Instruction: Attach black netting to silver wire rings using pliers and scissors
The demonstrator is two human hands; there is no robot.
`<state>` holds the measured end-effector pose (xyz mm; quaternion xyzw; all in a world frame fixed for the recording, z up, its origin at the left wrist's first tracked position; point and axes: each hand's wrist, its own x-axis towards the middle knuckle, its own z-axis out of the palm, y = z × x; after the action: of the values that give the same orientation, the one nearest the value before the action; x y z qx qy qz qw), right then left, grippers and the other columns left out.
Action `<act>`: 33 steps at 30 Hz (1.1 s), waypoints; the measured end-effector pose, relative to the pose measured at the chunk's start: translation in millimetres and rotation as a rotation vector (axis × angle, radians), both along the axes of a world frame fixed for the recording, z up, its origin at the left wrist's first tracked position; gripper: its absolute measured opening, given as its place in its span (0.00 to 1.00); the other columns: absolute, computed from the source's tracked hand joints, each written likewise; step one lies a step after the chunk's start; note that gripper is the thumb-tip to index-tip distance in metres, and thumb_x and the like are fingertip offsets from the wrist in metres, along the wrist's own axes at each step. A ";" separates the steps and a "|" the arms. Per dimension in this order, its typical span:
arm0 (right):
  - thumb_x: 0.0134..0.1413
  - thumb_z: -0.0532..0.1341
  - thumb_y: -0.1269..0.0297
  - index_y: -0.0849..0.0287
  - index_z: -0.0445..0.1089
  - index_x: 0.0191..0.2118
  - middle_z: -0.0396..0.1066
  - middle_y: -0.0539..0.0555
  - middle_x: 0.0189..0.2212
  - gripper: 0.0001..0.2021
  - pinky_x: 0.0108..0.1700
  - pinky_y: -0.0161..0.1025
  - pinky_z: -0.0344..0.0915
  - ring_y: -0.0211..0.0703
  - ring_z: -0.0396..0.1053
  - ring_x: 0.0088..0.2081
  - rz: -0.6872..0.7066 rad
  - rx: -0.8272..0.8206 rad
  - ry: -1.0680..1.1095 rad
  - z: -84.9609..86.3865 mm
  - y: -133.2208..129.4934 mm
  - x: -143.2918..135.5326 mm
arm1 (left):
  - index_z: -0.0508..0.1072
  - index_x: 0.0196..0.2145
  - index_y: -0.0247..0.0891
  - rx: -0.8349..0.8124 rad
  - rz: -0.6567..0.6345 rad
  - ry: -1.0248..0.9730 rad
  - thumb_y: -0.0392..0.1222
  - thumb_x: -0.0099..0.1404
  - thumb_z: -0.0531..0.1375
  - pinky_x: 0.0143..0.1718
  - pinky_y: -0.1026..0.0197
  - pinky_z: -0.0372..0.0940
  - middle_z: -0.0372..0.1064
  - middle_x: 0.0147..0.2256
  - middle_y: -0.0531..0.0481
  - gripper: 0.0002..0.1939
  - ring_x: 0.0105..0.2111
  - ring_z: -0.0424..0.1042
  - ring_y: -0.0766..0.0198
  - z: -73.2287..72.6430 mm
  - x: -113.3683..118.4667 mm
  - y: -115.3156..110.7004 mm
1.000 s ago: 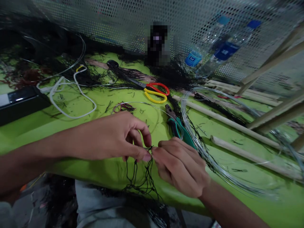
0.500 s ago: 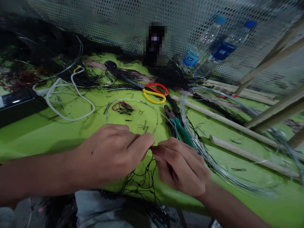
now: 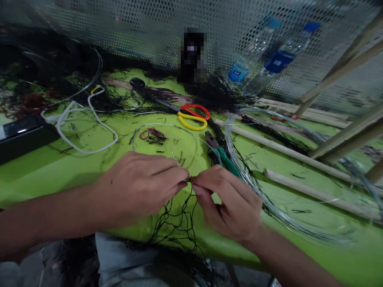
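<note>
My left hand point(image 3: 146, 185) pinches the near side of a thin wire ring point(image 3: 167, 125) together with the top edge of a black net point(image 3: 176, 223). Close beside it, my right hand point(image 3: 229, 199) has thumb and forefinger pressed together at the same spot, on the black net cord. The net hangs from the fingertips over the table's front edge. Beyond my hands, a small dark red cord loop point(image 3: 146, 133) and black cord scraps lie within the ring. Green-handled pliers point(image 3: 223, 155) lie just past my right hand.
Scissors point(image 3: 194, 115) with red and yellow handles lie behind the ring. A coil of wire point(image 3: 254, 183) and wooden poles point(image 3: 314, 195) cover the right side. A white cable point(image 3: 98, 150) and black box point(image 3: 26, 139) are left; two bottles point(image 3: 279, 61) stand behind.
My fingertips have shifted slightly up and left, and my right thumb and forefinger are now more clearly visible at the net cord. The whole view has shifted a little.
</note>
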<state>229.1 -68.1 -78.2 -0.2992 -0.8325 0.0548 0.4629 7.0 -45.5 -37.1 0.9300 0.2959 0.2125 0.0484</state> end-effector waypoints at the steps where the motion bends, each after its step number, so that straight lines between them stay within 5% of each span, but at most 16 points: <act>1: 0.64 0.61 0.80 0.62 0.72 0.42 0.75 0.54 0.31 0.07 0.34 0.38 0.70 0.39 0.71 0.32 -0.006 -0.017 0.001 1.7 -0.3 0.3 | 0.76 0.42 0.39 0.008 0.013 -0.009 0.38 0.79 0.54 0.31 0.59 0.61 0.80 0.36 0.51 0.11 0.32 0.79 0.61 -0.7 0.2 0.5; 5: 0.64 0.62 0.79 0.61 0.73 0.44 0.78 0.54 0.33 0.08 0.37 0.38 0.73 0.39 0.74 0.34 -0.021 -0.064 -0.020 7.2 -1.8 1.2 | 0.73 0.50 0.42 -0.050 0.008 -0.055 0.39 0.79 0.55 0.32 0.60 0.63 0.82 0.41 0.53 0.09 0.37 0.81 0.63 -1.0 -0.2 2.7; 10: 0.65 0.62 0.79 0.59 0.73 0.43 0.79 0.53 0.35 0.08 0.38 0.35 0.74 0.37 0.76 0.35 -0.028 -0.088 0.014 7.7 -2.5 1.3 | 0.76 0.45 0.43 -0.078 0.010 -0.088 0.40 0.78 0.57 0.33 0.63 0.64 0.81 0.34 0.56 0.07 0.33 0.80 0.66 2.0 -0.4 4.2; 16: 0.65 0.65 0.76 0.58 0.73 0.41 0.75 0.49 0.29 0.06 0.29 0.33 0.66 0.34 0.69 0.28 -0.094 -0.070 0.010 7.4 0.2 1.2 | 0.76 0.38 0.43 -0.067 -0.002 -0.120 0.40 0.78 0.57 0.32 0.64 0.62 0.79 0.30 0.58 0.10 0.29 0.77 0.69 3.2 -1.3 3.7; 26: 0.68 0.63 0.70 0.59 0.72 0.38 0.67 0.44 0.22 0.05 0.23 0.30 0.61 0.31 0.63 0.21 -0.055 -0.503 0.082 25.7 7.2 -4.2 | 0.78 0.39 0.44 0.070 -0.031 -0.101 0.39 0.78 0.57 0.32 0.62 0.61 0.81 0.33 0.56 0.11 0.30 0.78 0.67 -3.4 -0.5 8.4; 28: 0.67 0.65 0.70 0.58 0.73 0.42 0.69 0.45 0.24 0.01 0.25 0.32 0.66 0.33 0.67 0.23 -0.062 -0.382 0.112 20.3 10.1 -0.6 | 0.78 0.40 0.46 -0.022 0.006 -0.104 0.41 0.78 0.57 0.31 0.62 0.61 0.81 0.32 0.58 0.10 0.29 0.77 0.68 -1.3 0.4 8.7; 33: 0.61 0.66 0.77 0.55 0.77 0.47 0.80 0.53 0.37 0.13 0.30 0.38 0.74 0.40 0.77 0.33 -0.111 0.180 -0.113 4.2 8.2 12.0 | 0.79 0.40 0.49 -0.155 0.032 -0.176 0.44 0.77 0.59 0.32 0.65 0.63 0.81 0.32 0.59 0.09 0.30 0.78 0.68 4.6 -1.8 8.1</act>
<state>241.1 -59.9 -74.0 -0.3049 -0.8410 -0.0627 0.4424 5.2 -37.4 -32.5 0.8964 0.3207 0.2707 0.1427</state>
